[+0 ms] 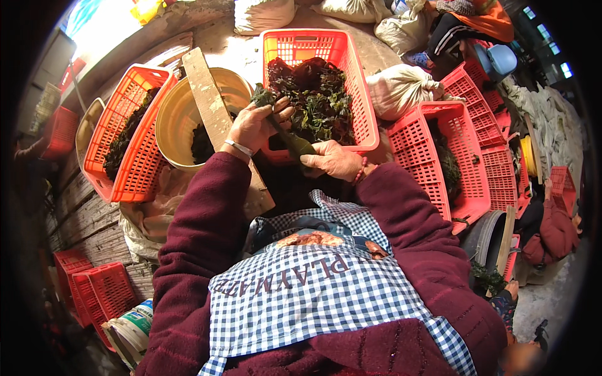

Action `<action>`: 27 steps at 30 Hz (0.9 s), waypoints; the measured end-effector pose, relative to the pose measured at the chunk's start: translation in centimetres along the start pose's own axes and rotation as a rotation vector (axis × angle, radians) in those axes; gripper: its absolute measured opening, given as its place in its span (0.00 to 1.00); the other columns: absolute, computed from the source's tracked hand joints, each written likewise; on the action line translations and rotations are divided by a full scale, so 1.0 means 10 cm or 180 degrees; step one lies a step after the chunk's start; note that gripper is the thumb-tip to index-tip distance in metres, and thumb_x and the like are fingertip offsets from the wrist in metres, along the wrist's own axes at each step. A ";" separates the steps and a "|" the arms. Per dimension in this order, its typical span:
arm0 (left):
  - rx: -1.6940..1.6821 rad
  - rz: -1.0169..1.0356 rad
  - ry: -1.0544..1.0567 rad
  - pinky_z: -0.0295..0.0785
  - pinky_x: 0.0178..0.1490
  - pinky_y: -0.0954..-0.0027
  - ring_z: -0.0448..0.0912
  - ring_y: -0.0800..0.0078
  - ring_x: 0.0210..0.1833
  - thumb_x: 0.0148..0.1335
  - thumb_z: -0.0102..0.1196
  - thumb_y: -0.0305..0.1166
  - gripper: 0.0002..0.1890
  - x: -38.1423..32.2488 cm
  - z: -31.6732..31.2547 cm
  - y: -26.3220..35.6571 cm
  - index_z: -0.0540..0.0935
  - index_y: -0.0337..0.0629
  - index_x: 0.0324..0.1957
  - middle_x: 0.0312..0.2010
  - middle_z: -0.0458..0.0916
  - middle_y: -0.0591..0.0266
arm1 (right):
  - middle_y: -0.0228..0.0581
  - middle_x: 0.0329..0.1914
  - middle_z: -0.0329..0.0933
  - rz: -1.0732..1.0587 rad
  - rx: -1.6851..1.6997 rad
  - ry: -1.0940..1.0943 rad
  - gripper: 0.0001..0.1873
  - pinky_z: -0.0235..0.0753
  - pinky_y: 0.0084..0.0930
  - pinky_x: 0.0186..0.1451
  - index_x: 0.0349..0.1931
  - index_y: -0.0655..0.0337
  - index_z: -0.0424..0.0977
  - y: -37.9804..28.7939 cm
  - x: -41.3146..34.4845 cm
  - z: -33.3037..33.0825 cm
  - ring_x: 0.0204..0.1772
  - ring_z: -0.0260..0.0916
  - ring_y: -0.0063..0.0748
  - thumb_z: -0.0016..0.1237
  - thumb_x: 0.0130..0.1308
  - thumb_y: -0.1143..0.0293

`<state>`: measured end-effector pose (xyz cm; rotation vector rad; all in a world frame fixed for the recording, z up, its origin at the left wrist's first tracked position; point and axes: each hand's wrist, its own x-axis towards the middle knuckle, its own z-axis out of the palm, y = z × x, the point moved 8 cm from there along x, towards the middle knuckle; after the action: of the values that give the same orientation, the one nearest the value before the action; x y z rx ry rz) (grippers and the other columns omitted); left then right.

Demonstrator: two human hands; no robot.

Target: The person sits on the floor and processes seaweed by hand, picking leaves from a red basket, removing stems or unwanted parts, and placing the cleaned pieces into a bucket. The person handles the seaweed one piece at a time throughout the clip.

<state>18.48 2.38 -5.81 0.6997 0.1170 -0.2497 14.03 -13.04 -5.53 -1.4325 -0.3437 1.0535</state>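
A dark green strip of seaweed (294, 142) stretches between my two hands. My left hand (258, 123) grips its upper end, where a bunched piece sticks out above the thumb; a metal bangle circles that wrist. Lower and to the right, my right hand (333, 160) pinches the other end between thumb and fingers. Just beyond them stands a red plastic crate (362, 108) heaped with dark brown and green seaweed (312, 101). Left of my left hand a wooden board (207, 89) lies across a yellow tub (176, 127), which has some dark seaweed inside.
Another red crate (136, 155) with seaweed leans at the left. On the right are a seaweed-holding crate (475, 164), a tied white sack (402, 91) and a black tub (487, 239). Other people (555, 235) sit at the right, one person (489, 21) at upper right.
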 end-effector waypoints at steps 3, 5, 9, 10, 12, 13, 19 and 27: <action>0.0102 0.0090 0.0158 0.69 0.57 0.52 0.73 0.62 0.54 0.66 0.41 0.31 0.17 -0.01 -0.13 0.13 0.66 0.37 0.56 0.53 0.73 0.54 | 0.25 0.25 0.74 0.0064 -0.0524 0.0446 0.10 0.66 0.14 0.29 0.35 0.64 0.77 -0.03 -0.01 -0.37 0.25 0.66 0.13 0.50 0.62 0.66; -0.0201 0.0111 0.0444 0.69 0.57 0.54 0.73 0.62 0.55 0.67 0.41 0.31 0.17 0.00 -0.23 0.17 0.67 0.35 0.55 0.54 0.72 0.54 | 0.31 0.32 0.78 -0.0073 0.0036 0.0410 0.12 0.73 0.16 0.36 0.41 0.64 0.74 -0.09 -0.03 -0.51 0.32 0.73 0.18 0.48 0.64 0.65; -0.0315 0.0180 0.0302 0.70 0.58 0.54 0.76 0.63 0.51 0.67 0.41 0.32 0.16 -0.01 -0.19 0.16 0.68 0.35 0.53 0.49 0.76 0.54 | 0.37 0.41 0.77 -0.0627 0.1171 0.0595 0.12 0.77 0.23 0.41 0.46 0.62 0.72 -0.23 -0.04 -0.64 0.39 0.76 0.27 0.44 0.66 0.67; -0.0271 0.0161 0.0160 0.70 0.58 0.54 0.77 0.64 0.50 0.67 0.41 0.32 0.15 -0.01 -0.14 0.14 0.69 0.35 0.52 0.48 0.77 0.54 | 0.36 0.41 0.77 -0.0672 0.1325 0.0785 0.11 0.76 0.23 0.39 0.45 0.61 0.72 -0.25 -0.04 -0.69 0.39 0.76 0.27 0.45 0.65 0.67; -0.0269 0.0167 -0.0042 0.71 0.56 0.56 0.79 0.65 0.45 0.66 0.42 0.32 0.13 -0.02 -0.07 0.13 0.71 0.37 0.49 0.43 0.79 0.55 | 0.34 0.41 0.77 -0.0818 0.1643 0.0941 0.10 0.75 0.22 0.36 0.43 0.60 0.73 -0.30 -0.05 -0.73 0.39 0.76 0.28 0.45 0.65 0.67; -0.0204 0.0149 -0.0074 0.72 0.56 0.56 0.79 0.65 0.46 0.66 0.43 0.32 0.13 -0.02 -0.05 0.12 0.72 0.38 0.49 0.43 0.79 0.55 | 0.34 0.41 0.77 -0.0926 0.1808 0.0890 0.10 0.74 0.22 0.35 0.43 0.59 0.72 -0.34 -0.05 -0.73 0.39 0.76 0.29 0.45 0.65 0.67; -0.0672 0.0017 -0.0006 0.71 0.56 0.54 0.77 0.61 0.50 0.66 0.42 0.31 0.12 -0.06 -0.05 0.09 0.72 0.39 0.49 0.46 0.77 0.54 | 0.41 0.39 0.78 -0.1199 0.2247 0.0498 0.13 0.76 0.28 0.37 0.44 0.64 0.71 -0.49 -0.07 -0.62 0.37 0.77 0.34 0.41 0.64 0.67; -0.0735 0.0535 0.0195 0.66 0.60 0.48 0.74 0.57 0.54 0.66 0.40 0.30 0.17 -0.06 -0.10 0.22 0.68 0.40 0.56 0.52 0.74 0.53 | 0.40 0.43 0.77 -0.1431 0.2466 0.0301 0.15 0.75 0.28 0.36 0.47 0.60 0.70 -0.52 -0.07 -0.67 0.44 0.75 0.34 0.40 0.67 0.61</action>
<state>18.49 4.78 -5.05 0.4843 0.1422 -0.0519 20.64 -16.81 -1.79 -0.6585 -0.1453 0.6330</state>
